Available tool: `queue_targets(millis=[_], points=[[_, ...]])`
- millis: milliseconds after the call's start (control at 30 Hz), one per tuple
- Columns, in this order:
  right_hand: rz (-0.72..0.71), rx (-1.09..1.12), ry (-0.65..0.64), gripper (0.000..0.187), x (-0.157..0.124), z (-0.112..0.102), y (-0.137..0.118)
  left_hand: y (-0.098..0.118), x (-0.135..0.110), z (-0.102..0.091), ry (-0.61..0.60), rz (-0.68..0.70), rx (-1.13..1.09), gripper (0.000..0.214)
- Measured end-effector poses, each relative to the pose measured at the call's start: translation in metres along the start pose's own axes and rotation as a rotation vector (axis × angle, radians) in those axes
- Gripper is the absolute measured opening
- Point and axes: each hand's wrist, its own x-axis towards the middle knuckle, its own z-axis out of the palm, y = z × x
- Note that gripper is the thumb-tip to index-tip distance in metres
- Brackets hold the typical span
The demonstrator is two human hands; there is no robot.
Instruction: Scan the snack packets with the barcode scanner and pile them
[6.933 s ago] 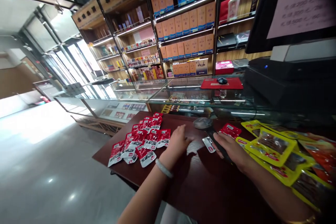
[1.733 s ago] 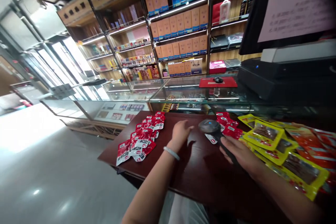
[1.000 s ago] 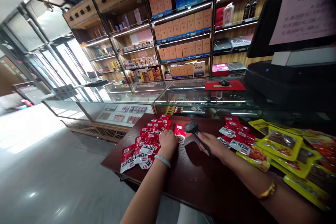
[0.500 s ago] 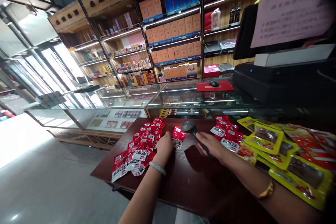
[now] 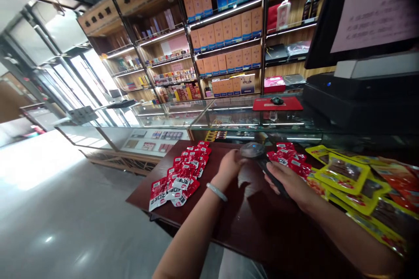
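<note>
My right hand (image 5: 283,181) is wrapped round the handle of a black barcode scanner (image 5: 253,151), held over the dark brown table (image 5: 229,231) with its head tilted to the left. Close by the scanner's head is my left hand (image 5: 231,165), its fingers stretched to the right, slightly blurred, with no packet seen in them. To its left lies an overlapping pile of red-and-white snack packets (image 5: 183,172). More red packets (image 5: 290,157) lie beyond my right hand, partly hidden by it.
Yellow snack packs (image 5: 343,174) and orange packs (image 5: 397,178) cover the table's right side. Behind it stands a glass display counter (image 5: 225,115) with a red mat (image 5: 278,103) and a black monitor (image 5: 327,30). Stocked shelves (image 5: 225,56) line the back wall.
The red packet that lay by my left fingers no longer shows there. My left hand has moved right, nearer the scanner and the right-hand red packets. The view has shifted slightly.
</note>
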Motion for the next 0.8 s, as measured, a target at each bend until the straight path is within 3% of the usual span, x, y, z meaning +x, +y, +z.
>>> queue_targets(millis=[133, 200, 300, 433, 633, 800], points=[[0.041, -0.026, -0.012, 0.045, 0.001, 0.0, 0.007, -0.049, -0.022, -0.036, 0.017, -0.203, 0.501, 0.082], [0.051, -0.039, -0.033, 0.047, 0.003, 0.005, 0.01, -0.066, -0.032, -0.044, -0.018, -0.285, 0.606, 0.088], [0.064, -0.039, -0.052, 0.051, 0.006, 0.014, 0.012, -0.077, -0.04, -0.044, -0.051, -0.278, 0.691, 0.087], [0.088, -0.051, -0.066, 0.053, 0.007, 0.022, 0.014, -0.071, -0.046, -0.034, -0.081, -0.218, 0.723, 0.086], [0.072, -0.057, -0.086, 0.049, 0.007, 0.016, 0.021, -0.035, -0.064, -0.013, -0.131, -0.027, 0.623, 0.081], [0.085, -0.06, -0.054, 0.047, 0.003, 0.008, 0.02, -0.034, -0.055, -0.027, -0.063, -0.036, 0.498, 0.054]])
